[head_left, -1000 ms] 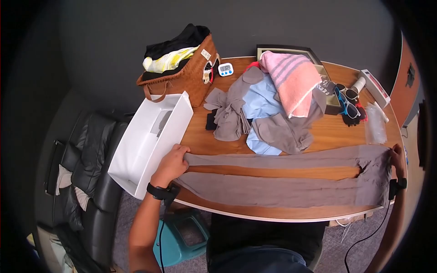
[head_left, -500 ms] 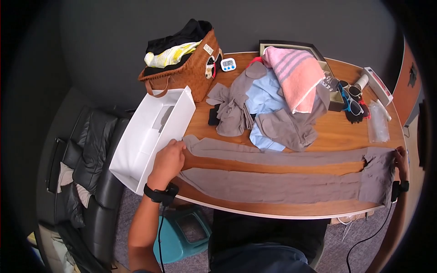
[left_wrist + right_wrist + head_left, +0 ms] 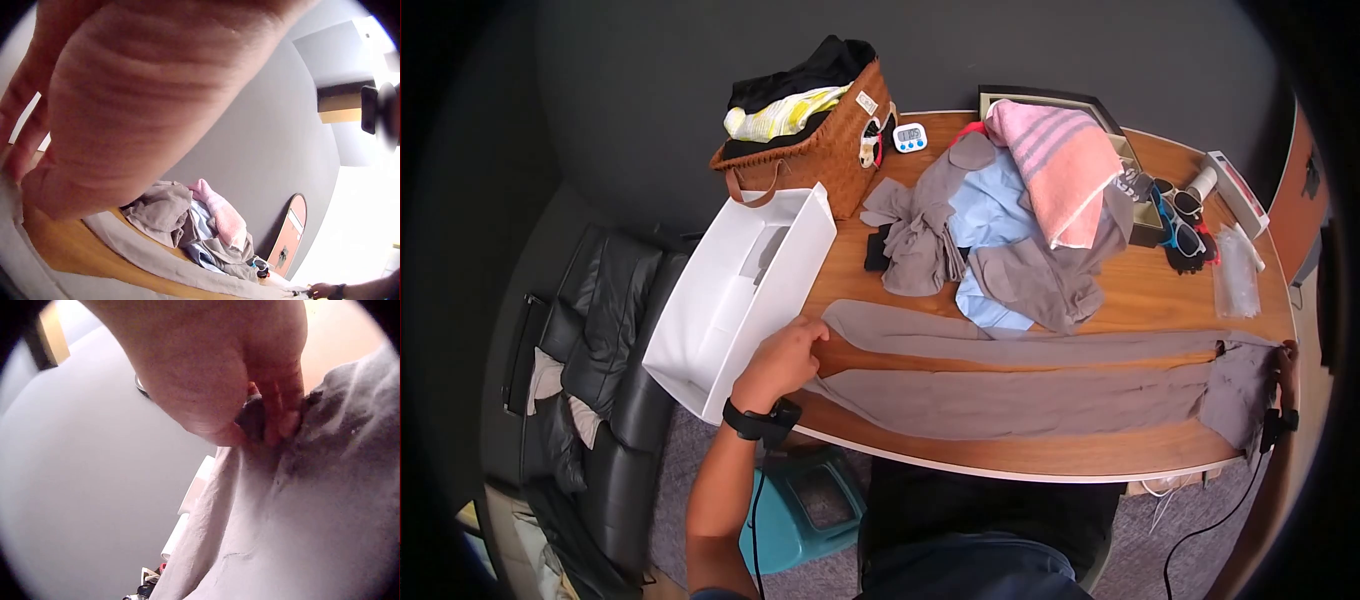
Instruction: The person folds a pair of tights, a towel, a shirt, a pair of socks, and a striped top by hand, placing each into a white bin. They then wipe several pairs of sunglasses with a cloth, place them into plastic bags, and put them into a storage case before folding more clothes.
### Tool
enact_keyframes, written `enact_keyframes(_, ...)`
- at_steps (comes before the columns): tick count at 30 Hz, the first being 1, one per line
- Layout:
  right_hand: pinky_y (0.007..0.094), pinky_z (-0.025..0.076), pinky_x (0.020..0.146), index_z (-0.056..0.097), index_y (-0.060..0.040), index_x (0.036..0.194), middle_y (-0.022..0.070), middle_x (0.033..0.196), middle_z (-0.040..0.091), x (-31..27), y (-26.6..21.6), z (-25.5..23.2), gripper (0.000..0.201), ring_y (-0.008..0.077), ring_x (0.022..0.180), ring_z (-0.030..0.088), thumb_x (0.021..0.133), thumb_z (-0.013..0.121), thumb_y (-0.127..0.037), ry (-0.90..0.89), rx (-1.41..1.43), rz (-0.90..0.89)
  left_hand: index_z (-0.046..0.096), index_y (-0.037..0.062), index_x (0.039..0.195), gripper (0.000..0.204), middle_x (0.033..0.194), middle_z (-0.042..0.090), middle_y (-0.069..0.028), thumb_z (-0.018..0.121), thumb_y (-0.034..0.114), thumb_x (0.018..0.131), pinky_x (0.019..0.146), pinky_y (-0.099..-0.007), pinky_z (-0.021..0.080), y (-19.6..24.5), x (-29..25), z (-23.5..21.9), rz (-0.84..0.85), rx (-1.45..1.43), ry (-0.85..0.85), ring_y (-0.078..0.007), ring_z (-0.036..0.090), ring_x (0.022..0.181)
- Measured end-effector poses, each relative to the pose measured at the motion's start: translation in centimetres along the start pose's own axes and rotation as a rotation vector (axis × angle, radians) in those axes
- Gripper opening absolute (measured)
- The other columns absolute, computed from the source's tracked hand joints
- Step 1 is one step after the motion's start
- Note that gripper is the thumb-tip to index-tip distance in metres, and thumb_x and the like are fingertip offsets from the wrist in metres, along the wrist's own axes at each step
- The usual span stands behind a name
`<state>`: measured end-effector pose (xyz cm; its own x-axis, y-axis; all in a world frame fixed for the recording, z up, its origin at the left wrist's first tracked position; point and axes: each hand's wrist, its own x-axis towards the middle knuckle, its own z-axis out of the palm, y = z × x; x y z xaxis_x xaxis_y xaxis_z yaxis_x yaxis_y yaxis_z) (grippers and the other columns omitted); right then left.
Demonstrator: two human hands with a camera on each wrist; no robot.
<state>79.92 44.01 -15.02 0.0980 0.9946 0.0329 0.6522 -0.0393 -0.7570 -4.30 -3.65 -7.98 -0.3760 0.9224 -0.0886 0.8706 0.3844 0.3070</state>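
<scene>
A pair of grey tights (image 3: 1020,402) lies stretched lengthwise along the table's front, its two legs side by side with a strip of wood between them. My left hand (image 3: 785,360) pinches the tapered toe of the near leg; in the left wrist view the fabric rises to the fingertips. The far leg's rounded toe (image 3: 845,318) lies loose just beyond that hand. At the right end, my right hand (image 3: 1286,368) pinches the waistband, with the cloth (image 3: 269,512) hanging in folds below the thumb and fingers in the right wrist view.
Behind the tights is a clothes pile: grey garments (image 3: 920,240), a light blue cloth (image 3: 990,205) and a pink towel (image 3: 1065,170). A white box (image 3: 730,300) and a brown basket (image 3: 830,165) stand left. Sunglasses (image 3: 1185,235) and a plastic bag (image 3: 1236,275) lie right.
My left hand has let go of the far leg's toe, which now lies flat, and has shifted to the near leg's end. The right hand keeps hold of the waistband, slightly further right.
</scene>
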Motion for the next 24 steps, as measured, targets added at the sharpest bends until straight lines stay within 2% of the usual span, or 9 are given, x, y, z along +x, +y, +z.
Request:
enact_keyframes(2, 0.0338, 0.046, 0.072, 0.052, -0.0095, 0.121, 0.0054, 0.106, 0.054, 0.4, 1.9, -0.5, 0.033, 0.0151, 0.094, 0.054, 0.095, 0.056, -0.031, 0.047, 0.053, -0.036, 0.06, 0.0022, 0.105, 0.034, 0.103, 0.061, -0.017, 0.061, -0.004, 0.072, 0.084, -0.0404, 0.049, 0.2, -0.6, -0.1, 0.031, -0.028, -0.004, -0.0354, 0.061, 0.094)
enact_keyframes(4, 0.037, 0.046, 0.079, 0.047, -0.0075, 0.129, 0.0097, 0.118, 0.052, 2.5, 5.4, -1.8, 0.041, 0.0185, 0.103, 0.052, 0.095, 0.059, -0.028, 0.21, -0.097, -0.235, 0.059, 0.0015, 0.104, 0.034, 0.105, 0.06, -0.0174, 0.061, -0.005, 0.071, 0.083, -0.0391, 0.049, 0.9, -1.6, -0.7, 0.025, 0.033, -0.059, -0.0355, 0.061, 0.095)
enact_keyframes(11, 0.0401, 0.045, 0.085, 0.047, -0.0026, 0.125, 0.0155, 0.113, 0.054, -3.0, 10.3, -5.6, 0.041, 0.0234, 0.101, 0.054, 0.094, 0.062, -0.026, 0.296, -0.718, -0.319, 0.062, 0.0015, 0.093, 0.019, 0.092, 0.062, -0.0139, 0.061, -0.002, 0.074, 0.074, -0.0402, 0.05, 0.3, -2.7, -0.3, -0.099, 0.073, -0.181, -0.0339, 0.062, 0.082)
enact_keyframes(14, 0.041, 0.044, 0.081, 0.05, 0.002, 0.112, 0.018, 0.097, 0.053, -6.3, 11.4, -6.1, 0.035, 0.0258, 0.089, 0.052, 0.094, 0.061, -0.027, 0.383, -0.887, -0.446, 0.058, 0.002, 0.083, 0.007, 0.087, 0.059, -0.0142, 0.061, 0.0, 0.077, 0.072, -0.0451, 0.047, 2.5, -2.2, -0.9, -0.012, -0.025, 0.356, -0.0362, 0.06, 0.08)
enact_keyframes(15, 0.041, 0.044, 0.081, 0.05, 0.002, 0.112, 0.018, 0.097, 0.053, -6.9, 11.3, -6.3, 0.035, 0.0258, 0.089, 0.052, 0.094, 0.061, -0.027, 0.382, -0.89, -0.442, 0.058, 0.002, 0.083, 0.007, 0.087, 0.059, -0.0142, 0.061, 0.0, 0.077, 0.072, -0.0451, 0.047, 2.5, -2.3, -0.8, -0.01, -0.026, 0.351, -0.0362, 0.06, 0.08)
enact_keyframes(17, 0.0421, 0.042, 0.074, 0.05, 0.0043, 0.097, 0.0171, 0.081, 0.047, -8.5, 9.7, -5.8, 0.033, 0.0267, 0.078, 0.048, 0.094, 0.062, -0.026, 0.088, -0.748, -0.086, 0.058, 0.0025, 0.081, 0.009, 0.089, 0.059, -0.0145, 0.061, -0.002, 0.075, 0.076, -0.0445, 0.046, 2.2, -2.7, -0.9, 0.105, 0.121, 0.483, -0.0358, 0.058, 0.086)
enact_keyframes(19, 0.0391, 0.039, 0.069, 0.048, 0.0029, 0.088, 0.0109, 0.075, 0.044, -9.0, 9.3, -5.1, 0.029, 0.0217, 0.074, 0.045, 0.093, 0.062, -0.023, 0.142, -0.767, -0.171, 0.059, 0.0028, 0.081, 0.012, 0.092, 0.059, -0.0145, 0.06, -0.005, 0.072, 0.08, -0.0447, 0.046, 0.9, -3.7, -0.4, 0.097, 0.14, 0.343, -0.0359, 0.057, 0.091)
enact_keyframes(21, 0.0342, 0.038, 0.068, 0.047, 0.0005, 0.087, 0.0051, 0.075, 0.042, -7.7, 11.4, -5.7, 0.023, 0.0163, 0.073, 0.044, 0.094, 0.06, -0.018, -0.001, -0.593, -0.209, 0.061, 0.0028, 0.081, 0.015, 0.09, 0.059, -0.0143, 0.059, -0.007, 0.07, 0.079, -0.0444, 0.047, -0.6, -4.5, 1.0, 0.106, 0.122, 0.094, -0.0358, 0.057, 0.091)
enact_keyframes(24, 0.0291, 0.037, 0.066, 0.044, -0.0022, 0.084, 0.0005, 0.077, 0.04, -7.7, 9.5, -5.2, 0.019, 0.0109, 0.073, 0.04, 0.095, 0.056, -0.013, 0.035, -0.295, -0.151, 0.061, 0.0029, 0.081, 0.011, 0.086, 0.06, -0.0152, 0.058, -0.003, 0.072, 0.079, -0.0458, 0.048, 0.2, -4.3, 0.7, 0.053, 0.125, 0.115, -0.0363, 0.059, 0.089)
